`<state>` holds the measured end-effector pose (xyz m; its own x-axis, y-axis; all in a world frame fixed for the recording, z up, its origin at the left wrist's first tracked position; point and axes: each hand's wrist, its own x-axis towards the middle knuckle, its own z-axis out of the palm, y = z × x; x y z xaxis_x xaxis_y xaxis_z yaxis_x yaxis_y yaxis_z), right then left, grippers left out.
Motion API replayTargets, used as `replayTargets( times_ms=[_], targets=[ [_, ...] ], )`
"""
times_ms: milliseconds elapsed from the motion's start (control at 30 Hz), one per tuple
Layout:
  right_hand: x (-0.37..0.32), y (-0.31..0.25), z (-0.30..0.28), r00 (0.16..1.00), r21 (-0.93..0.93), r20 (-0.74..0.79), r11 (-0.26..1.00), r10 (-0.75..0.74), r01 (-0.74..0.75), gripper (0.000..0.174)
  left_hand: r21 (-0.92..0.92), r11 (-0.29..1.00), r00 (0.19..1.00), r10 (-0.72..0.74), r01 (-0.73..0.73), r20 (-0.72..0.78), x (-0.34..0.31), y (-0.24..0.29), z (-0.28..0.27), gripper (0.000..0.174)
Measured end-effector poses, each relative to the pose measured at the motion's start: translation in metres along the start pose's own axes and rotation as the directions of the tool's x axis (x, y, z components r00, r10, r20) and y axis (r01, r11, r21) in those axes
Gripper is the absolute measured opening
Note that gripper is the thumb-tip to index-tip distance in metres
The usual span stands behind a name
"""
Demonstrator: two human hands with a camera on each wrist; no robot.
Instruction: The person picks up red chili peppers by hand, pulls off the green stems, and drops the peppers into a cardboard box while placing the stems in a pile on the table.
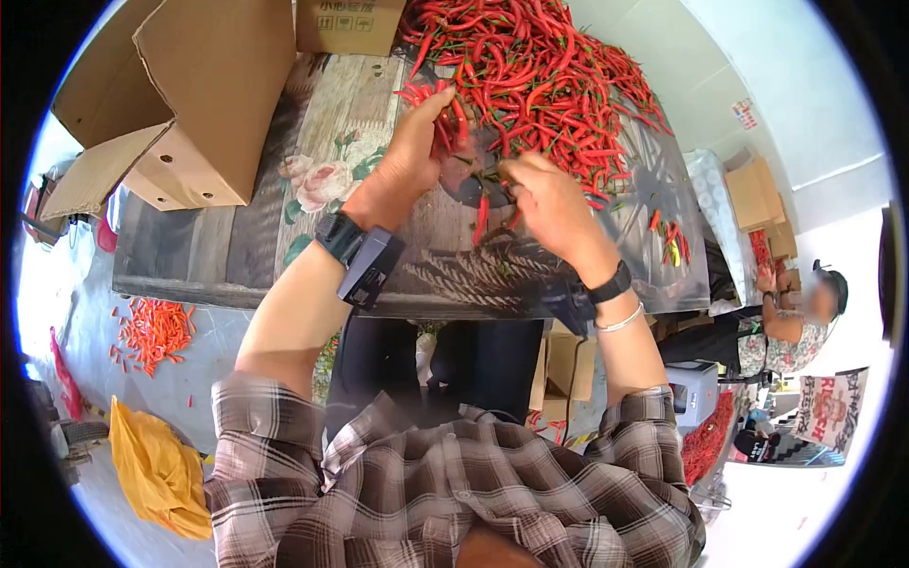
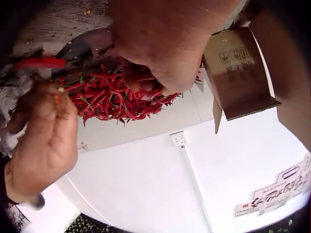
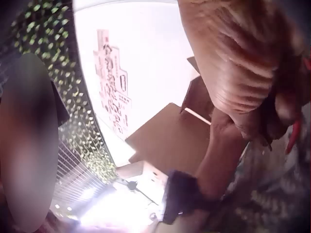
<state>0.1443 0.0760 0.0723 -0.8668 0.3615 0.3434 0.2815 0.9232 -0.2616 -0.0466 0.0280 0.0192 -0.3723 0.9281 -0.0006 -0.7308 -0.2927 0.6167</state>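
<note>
Over the table, my left hand (image 1: pixel 414 151) grips a small bunch of red chili peppers (image 1: pixel 459 123), several tips sticking out past the thumb. My right hand (image 1: pixel 554 204) is beside it to the right, fingers curled and pinching a chili pepper mostly hidden by the fingers; a bit of red (image 2: pixel 57 98) shows at the fingertips in the left wrist view. Just below the right fingertips, a single red chili (image 1: pixel 481 218) is on the table. A large heap of red chilies with green stems (image 1: pixel 549 95) spreads beyond both hands.
An open cardboard box (image 1: pixel 213 104) stands at the table's left, with another carton (image 1: pixel 348 26) behind. A few loose chilies (image 1: pixel 672 241) lie at the right. Cut red pieces (image 1: pixel 154 336) are piled on the floor near a yellow bag (image 1: pixel 156 469). Another person (image 1: pixel 791 331) is at the right.
</note>
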Motion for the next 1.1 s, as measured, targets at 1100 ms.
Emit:
replayTargets(
  times_ms=[1100],
  targets=[
    [0.019,-0.004,-0.006,0.907,0.694,0.067,0.634,0.415,-0.341,0.035,0.277,0.956,0.988,-0.127,0.100,0.082,-0.017,-0.019,0.026,0.019]
  ],
)
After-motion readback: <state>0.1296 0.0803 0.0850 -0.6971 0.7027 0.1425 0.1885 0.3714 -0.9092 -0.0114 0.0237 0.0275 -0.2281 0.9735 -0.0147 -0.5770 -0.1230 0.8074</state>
